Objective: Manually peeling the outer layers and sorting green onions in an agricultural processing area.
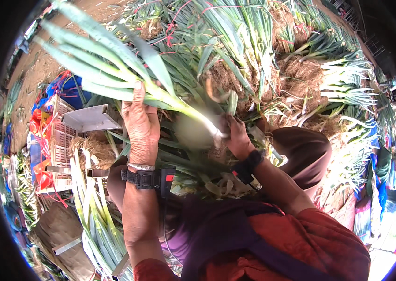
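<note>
A long leek [179,104] slants across the middle, its broad green leaves fanned out to the upper left and its white root end low on the right. My left hand [141,122] is closed round the stalk where the leaves begin to spread. At the white end my right hand [241,139] is closed on the leek, its fingertips partly hidden and in shadow. Just above the right hand, a pale green strip [232,102] stands beside a blurred, curved brownish piece [214,93]. A hazy bright spot blurs the view next to the stalk.
Bundled leeks [249,33] with tangled roots [301,77] lie heaped ahead and to the right, some tied with pink string. On the left stand a slatted crate [61,126] and a metal bracket [92,118]. More leeks [97,220] lie beside my left forearm, near brown sacking [62,234].
</note>
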Demonstrator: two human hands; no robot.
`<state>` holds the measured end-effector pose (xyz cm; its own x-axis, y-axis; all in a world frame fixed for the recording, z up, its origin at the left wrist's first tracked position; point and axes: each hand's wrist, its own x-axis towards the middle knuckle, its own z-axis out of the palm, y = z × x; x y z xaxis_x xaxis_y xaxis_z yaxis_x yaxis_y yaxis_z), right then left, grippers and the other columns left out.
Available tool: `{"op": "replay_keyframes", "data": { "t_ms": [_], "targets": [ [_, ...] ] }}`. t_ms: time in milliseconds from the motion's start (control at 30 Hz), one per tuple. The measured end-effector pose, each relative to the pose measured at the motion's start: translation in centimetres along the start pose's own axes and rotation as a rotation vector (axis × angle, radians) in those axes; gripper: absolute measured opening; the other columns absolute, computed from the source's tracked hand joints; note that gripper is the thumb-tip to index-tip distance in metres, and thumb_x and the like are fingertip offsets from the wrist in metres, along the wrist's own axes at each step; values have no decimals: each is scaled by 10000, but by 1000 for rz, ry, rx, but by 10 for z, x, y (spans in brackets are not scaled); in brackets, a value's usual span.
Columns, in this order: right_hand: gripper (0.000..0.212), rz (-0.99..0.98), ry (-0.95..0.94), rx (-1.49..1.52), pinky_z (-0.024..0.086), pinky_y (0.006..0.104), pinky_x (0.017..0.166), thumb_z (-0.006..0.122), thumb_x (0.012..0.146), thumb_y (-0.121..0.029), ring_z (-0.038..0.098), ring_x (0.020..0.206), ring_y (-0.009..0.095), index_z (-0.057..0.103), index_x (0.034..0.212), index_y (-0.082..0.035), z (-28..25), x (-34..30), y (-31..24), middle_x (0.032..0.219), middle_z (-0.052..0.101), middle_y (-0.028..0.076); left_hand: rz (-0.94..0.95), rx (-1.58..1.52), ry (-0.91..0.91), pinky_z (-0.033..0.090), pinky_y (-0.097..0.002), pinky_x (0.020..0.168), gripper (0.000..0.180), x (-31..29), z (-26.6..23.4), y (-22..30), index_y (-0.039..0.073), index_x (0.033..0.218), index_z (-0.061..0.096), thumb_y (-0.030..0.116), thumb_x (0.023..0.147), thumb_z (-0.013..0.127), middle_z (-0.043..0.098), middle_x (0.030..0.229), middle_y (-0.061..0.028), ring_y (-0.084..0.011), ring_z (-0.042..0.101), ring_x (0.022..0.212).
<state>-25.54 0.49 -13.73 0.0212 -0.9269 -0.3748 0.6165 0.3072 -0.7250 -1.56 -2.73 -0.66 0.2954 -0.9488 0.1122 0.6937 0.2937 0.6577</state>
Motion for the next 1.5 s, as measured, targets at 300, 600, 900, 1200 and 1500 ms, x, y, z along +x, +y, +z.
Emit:
{"op": "replay_keyframes", "data": {
  "t_ms": [300, 600, 900, 1200, 1500],
  "targets": [
    [283, -80, -136, -1685, 466, 404, 813, 524, 909, -219, 619, 918, 266, 584, 1076, 2, -96, -27, -5, 964, 620, 211, 208, 57, 128, 537, -357, 812, 401, 34, -56, 47, 59, 1194, 519, 154, 841, 685, 613, 1085, -96, -231, 624, 955],
    [224, -307, -561, -766, 477, 259, 664, 604, 910, -196, 544, 734, 78, 535, 1010, -7, 69, -24, -23, 811, 559, 19, 21, 13, 24, 549, -358, 798, 327, 2, -9, 16, 52, 1171, 544, 105, 866, 647, 612, 1096, -75, -204, 625, 944],
    [192, -482, -277, -737, 413, 239, 496, 625, 895, -163, 477, 558, 59, 523, 899, 0, 98, -60, -21, 636, 480, -1, -259, 345, -88, 548, -275, 560, 113, -7, -13, -3, 41, 961, 610, 90, 860, 623, 641, 775, -69, -159, 632, 629],
    [176, -547, -297, -835, 435, 243, 523, 612, 899, -130, 507, 601, 74, 556, 953, 27, 107, -55, -42, 743, 526, 42, -434, 1235, -330, 503, -259, 482, 247, -19, -11, -17, -20, 796, 621, 221, 849, 595, 599, 596, -62, -140, 587, 491],
    [210, -643, -609, -1122, 458, 363, 554, 634, 873, -204, 579, 602, 275, 575, 873, -2, 85, -59, -17, 723, 574, 144, -132, -133, -39, 547, -382, 812, 391, 23, -27, 28, 4, 1238, 477, 174, 906, 592, 591, 1128, -154, -291, 615, 983]
  ]
}}
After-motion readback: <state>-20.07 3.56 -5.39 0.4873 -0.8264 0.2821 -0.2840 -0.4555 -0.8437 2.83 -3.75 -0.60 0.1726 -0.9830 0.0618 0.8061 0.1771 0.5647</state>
